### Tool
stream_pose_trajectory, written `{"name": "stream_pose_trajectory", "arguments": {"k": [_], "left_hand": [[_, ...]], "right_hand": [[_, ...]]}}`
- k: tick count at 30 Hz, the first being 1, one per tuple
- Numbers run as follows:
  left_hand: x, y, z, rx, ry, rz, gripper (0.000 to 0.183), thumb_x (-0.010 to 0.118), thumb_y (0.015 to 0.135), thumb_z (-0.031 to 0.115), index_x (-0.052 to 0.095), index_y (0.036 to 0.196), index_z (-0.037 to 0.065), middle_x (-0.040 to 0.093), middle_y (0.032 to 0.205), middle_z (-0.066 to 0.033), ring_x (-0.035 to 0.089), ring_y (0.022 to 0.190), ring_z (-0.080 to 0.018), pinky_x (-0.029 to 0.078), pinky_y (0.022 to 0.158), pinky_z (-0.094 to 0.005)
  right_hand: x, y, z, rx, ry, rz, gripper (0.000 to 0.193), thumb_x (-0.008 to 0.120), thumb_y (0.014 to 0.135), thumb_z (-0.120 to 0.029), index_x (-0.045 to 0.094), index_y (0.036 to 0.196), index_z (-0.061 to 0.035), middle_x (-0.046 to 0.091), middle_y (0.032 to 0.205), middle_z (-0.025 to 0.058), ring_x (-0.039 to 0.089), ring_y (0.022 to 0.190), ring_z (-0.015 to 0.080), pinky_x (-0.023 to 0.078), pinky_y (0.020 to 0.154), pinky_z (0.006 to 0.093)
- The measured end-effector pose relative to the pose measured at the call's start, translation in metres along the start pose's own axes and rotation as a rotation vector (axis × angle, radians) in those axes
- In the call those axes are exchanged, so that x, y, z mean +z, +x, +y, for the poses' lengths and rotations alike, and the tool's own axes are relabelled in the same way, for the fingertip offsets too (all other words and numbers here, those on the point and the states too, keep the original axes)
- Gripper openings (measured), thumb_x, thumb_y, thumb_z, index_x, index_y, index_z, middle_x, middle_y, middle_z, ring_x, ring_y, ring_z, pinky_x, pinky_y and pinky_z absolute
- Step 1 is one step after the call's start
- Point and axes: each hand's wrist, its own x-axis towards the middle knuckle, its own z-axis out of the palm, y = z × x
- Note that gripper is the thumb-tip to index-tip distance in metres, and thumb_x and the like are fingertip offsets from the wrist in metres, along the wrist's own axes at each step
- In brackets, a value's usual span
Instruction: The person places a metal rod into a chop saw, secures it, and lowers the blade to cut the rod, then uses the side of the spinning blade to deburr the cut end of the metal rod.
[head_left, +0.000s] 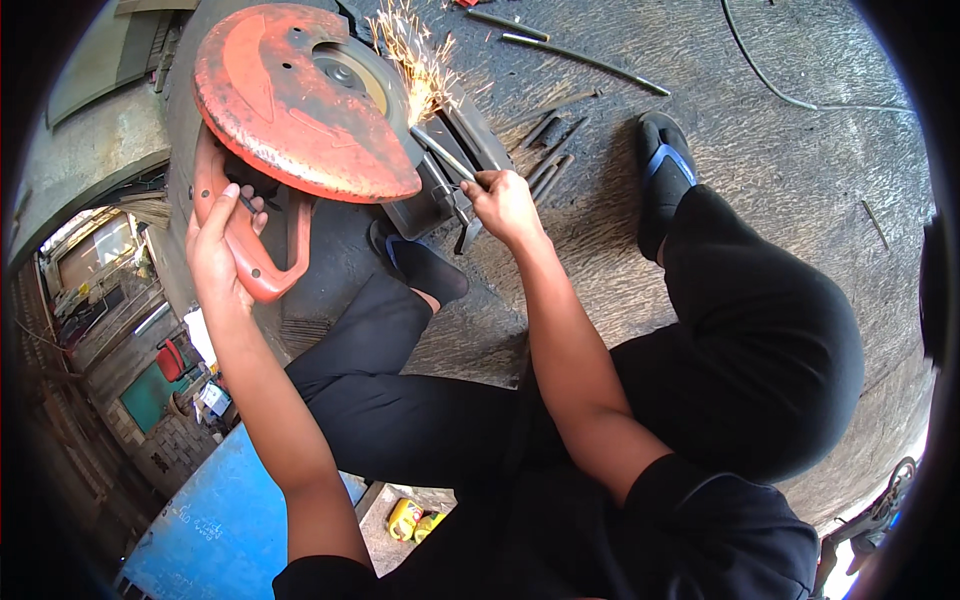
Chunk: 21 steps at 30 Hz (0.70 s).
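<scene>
An orange-red cut-off saw (300, 110) with a scuffed blade guard stands on the floor in front of me. My left hand (222, 235) is wrapped round its orange handle (262, 262). Between finger and thumb, my right hand (503, 205) grips a thin metal rod (443, 152). The rod's far end reaches the abrasive cutting disc (375, 85), and bright sparks (420, 60) fly up and away from that spot. Below the rod sits the saw's dark base with its vise (440, 190). The guard hides part of the disc.
Several short cut rods (550, 165) lie right of the saw. Longer rods (590, 65) rest farther off, and a cable (770, 85) curves at the far right. My feet, in dark sandals (665, 165), flank the work. A blue panel (215, 520) is at lower left.
</scene>
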Motion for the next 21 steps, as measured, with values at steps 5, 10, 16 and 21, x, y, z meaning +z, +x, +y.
{"name": "stream_pose_trajectory", "arguments": {"k": [5,10,16,21], "left_hand": [[0.0,0.001,0.0,-0.003,-0.021,-0.006,0.036,0.064,0.085,0.014,0.052,0.117,0.001,0.06,0.098,-0.0108,0.061,0.086,-0.0186,0.051,0.072,-0.0313],[0.0,-0.001,0.001,-0.006,-0.003,0.022,0.037,0.064,0.085,0.014,0.052,0.118,0.002,0.06,0.097,-0.0101,0.061,0.086,-0.0184,0.051,0.072,-0.0317],[0.008,-0.004,0.002,0.0,-0.049,0.039,0.035,0.062,0.085,0.009,0.052,0.117,0.0,0.061,0.091,-0.0104,0.061,0.078,-0.0174,0.051,0.064,-0.0291],[-0.002,0.001,-0.002,-0.002,0.002,0.006,0.036,0.062,0.086,0.011,0.052,0.12,0.003,0.06,0.091,-0.0077,0.059,0.08,-0.0158,0.05,0.069,-0.0298]], "right_hand": [[-0.003,0.001,-0.003,0.022,-0.014,-0.027,0.029,0.062,0.083,-0.025,0.068,0.094,0.001,0.063,0.076,0.0257,0.064,0.078,0.0375,0.048,0.073,0.0408],[-0.006,0.004,-0.004,0.062,0.002,-0.099,0.032,0.061,0.083,-0.028,0.069,0.094,0.001,0.064,0.08,0.0262,0.065,0.082,0.0374,0.048,0.077,0.0406],[-0.002,0.019,0.023,0.185,0.268,-0.234,0.038,0.053,0.09,-0.032,0.064,0.103,0.0014,0.065,0.083,0.0138,0.06,0.08,0.0205,0.046,0.075,0.0345],[-0.013,0.019,0.017,0.172,0.524,-0.309,0.033,0.051,0.092,-0.026,0.065,0.082,0.002,0.046,0.055,0.0002,0.041,0.052,0.012,0.033,0.051,0.0297]]}}
